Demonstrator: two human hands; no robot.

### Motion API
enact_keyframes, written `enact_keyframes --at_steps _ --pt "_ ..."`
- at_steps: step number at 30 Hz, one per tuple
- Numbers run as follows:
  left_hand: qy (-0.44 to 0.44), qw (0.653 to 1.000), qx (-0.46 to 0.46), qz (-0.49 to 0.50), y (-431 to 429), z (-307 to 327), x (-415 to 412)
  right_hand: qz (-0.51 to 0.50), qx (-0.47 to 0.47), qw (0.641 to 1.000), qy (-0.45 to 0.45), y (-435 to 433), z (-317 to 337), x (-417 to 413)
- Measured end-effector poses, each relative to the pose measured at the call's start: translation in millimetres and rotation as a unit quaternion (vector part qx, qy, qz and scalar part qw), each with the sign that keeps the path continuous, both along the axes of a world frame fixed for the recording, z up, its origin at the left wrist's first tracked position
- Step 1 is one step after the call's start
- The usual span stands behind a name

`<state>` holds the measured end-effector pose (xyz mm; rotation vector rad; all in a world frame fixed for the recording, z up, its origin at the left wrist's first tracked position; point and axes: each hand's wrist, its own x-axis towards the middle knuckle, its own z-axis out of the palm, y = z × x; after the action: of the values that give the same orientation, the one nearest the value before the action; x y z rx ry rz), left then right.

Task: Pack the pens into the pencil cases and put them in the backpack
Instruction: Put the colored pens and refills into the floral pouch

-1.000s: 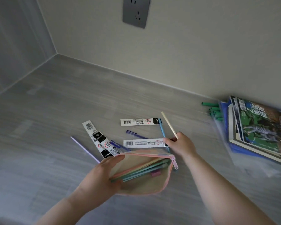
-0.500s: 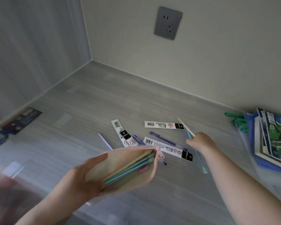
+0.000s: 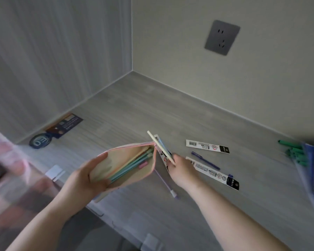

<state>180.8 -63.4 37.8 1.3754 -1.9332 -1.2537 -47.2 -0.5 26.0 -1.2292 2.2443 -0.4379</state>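
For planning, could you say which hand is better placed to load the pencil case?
Likely the right hand: it grips pens beside the open pencil case, which the left hand holds.

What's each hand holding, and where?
Left hand grips the open pencil case by its near end; right hand pinches two pens at their lower ends.
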Motion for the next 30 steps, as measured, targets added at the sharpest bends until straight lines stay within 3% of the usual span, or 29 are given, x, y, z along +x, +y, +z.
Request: enact_keyframes --at_steps 3,8,13,18,22,25,26,28,29,30 --pt "-0.008 1.000 -0.008 0.019 3.3 -1.4 4.0 -0.018 0.020 0.999 -0.028 -0.5 -15.6 16.5" --pt "-0.020 0.999 -0.006 0.040 6.0 0.7 10.0 -0.022 0.071 0.997 0.026 3.5 -30.5 23.6" --pt "-0.019 0.999 -0.001 0.030 5.0 4.4 5.5 0.009 0.132 0.991 0.005 10.2 -22.7 10.1" --pt "-0.013 1.000 -0.001 -0.020 4.0 2.8 -2.8 -0.051 0.043 0.998 -0.012 47.8 5.1 -26.6" --pt "0.010 0.996 -0.006 -0.083 4.8 2.7 -26.2 -0.130 -0.093 0.985 -0.060 72.2 36.2 -47.0" --pt "0.032 0.991 -0.005 -0.133 8.1 3.1 -49.7 -0.192 -0.277 0.922 -0.192 85.3 60.4 -48.4" --pt "0.037 0.988 0.001 -0.149 9.8 3.1 -57.5 -0.200 -0.354 0.878 -0.252 88.4 67.9 -48.5" --pt "0.040 0.981 0.011 -0.188 14.1 1.9 -71.5 -0.191 -0.493 0.758 -0.383 91.6 81.0 -46.1" --pt "0.038 0.977 0.016 -0.208 16.7 0.4 -77.6 -0.182 -0.531 0.698 -0.445 91.1 84.8 -42.1" --pt "0.034 0.973 0.024 -0.228 19.4 -1.3 -82.9 -0.176 -0.542 0.660 -0.490 88.9 83.4 -36.3"
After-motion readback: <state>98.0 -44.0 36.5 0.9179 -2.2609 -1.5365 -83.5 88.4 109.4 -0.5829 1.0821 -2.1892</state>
